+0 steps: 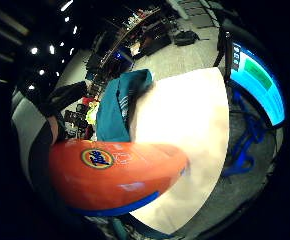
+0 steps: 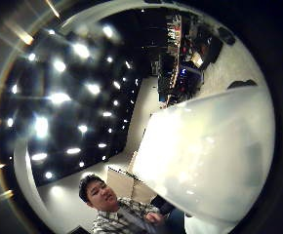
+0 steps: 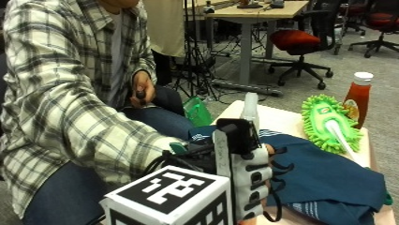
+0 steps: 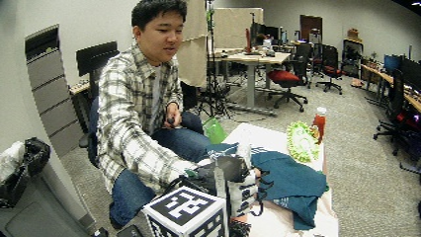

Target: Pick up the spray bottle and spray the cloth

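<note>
- Office space with desks and swivel chairs lies behind; up front a person in a plaid shirt sits at a low pale table (image 3: 284, 119).
- Spread over much of that table is the teal cloth (image 3: 330, 173), rumpled, with pale stripes showing at its folded edges. No wet patch can be made out on it (though a fine mist would hardly show).
- The gloved right hand (image 3: 249, 173) is at the near end of the table, just beside the cloth's edge, back towards the outside camera. Its fingers look curled round the spray bottle (image 1: 115, 175), so the grasp seems made.
- That bottle has a rounded orange body with a round blue-and-yellow logo and a blue band along one side. It fills much of the little-finger palm view, with the cloth lying on the table beyond it. A pale whitish top rises upright above the glove in the outside view.
- Whether the bottle is off the table yet I cannot tell. By my judgement the pick-up is done or nearly so, and aiming and spraying remain.
- The bare left hand (image 3: 142, 89) rests in the lap, closed on a small dark object.
- A green fluffy duster head (image 3: 327, 122) lies beyond the cloth.
- A ketchup bottle (image 3: 359, 96) stands behind the duster.
</note>
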The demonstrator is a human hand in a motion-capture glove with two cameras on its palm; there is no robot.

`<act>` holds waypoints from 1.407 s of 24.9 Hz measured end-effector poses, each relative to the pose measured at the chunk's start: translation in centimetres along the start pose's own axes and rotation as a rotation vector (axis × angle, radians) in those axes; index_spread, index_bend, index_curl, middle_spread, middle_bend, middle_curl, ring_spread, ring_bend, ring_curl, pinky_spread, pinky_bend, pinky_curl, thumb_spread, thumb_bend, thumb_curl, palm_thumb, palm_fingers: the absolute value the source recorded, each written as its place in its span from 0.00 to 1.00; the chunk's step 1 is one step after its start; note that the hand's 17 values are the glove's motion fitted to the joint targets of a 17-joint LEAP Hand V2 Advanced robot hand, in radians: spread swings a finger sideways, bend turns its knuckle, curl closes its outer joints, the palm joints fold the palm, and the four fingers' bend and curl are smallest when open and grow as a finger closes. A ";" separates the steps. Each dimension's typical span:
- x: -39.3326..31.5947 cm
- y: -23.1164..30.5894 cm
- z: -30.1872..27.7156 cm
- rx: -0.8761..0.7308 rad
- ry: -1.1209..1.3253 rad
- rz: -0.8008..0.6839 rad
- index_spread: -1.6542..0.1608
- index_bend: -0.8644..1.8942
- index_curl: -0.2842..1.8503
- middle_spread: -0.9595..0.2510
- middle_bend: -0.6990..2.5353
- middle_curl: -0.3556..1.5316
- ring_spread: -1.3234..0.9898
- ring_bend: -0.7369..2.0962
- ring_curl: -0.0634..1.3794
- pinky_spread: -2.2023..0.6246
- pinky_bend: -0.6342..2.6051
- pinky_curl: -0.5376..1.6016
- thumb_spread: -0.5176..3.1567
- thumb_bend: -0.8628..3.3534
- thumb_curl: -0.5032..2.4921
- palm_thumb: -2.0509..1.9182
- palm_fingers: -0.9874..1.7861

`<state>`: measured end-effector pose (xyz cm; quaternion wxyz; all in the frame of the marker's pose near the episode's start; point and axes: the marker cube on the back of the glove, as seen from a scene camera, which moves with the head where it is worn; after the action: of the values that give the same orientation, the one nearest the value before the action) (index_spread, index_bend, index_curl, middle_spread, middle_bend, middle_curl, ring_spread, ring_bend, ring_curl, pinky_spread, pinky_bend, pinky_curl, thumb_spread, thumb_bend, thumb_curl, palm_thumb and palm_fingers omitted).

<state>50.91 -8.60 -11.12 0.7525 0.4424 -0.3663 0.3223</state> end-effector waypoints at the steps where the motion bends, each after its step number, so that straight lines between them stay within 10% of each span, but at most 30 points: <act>1: 0.0 0.0 0.0 0.006 0.000 0.000 0.77 0.45 0.36 0.69 0.38 0.45 0.48 0.44 0.33 0.74 0.28 0.41 0.21 0.20 0.39 0.78 0.86; 35: -10.8 3.7 4.3 -0.053 0.525 -0.100 0.77 0.47 0.39 0.70 0.40 0.45 0.49 0.47 0.37 0.72 0.30 0.44 0.14 0.20 0.42 0.78 0.84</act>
<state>41.15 -12.75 -17.12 0.8481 0.3414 -0.1447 0.3784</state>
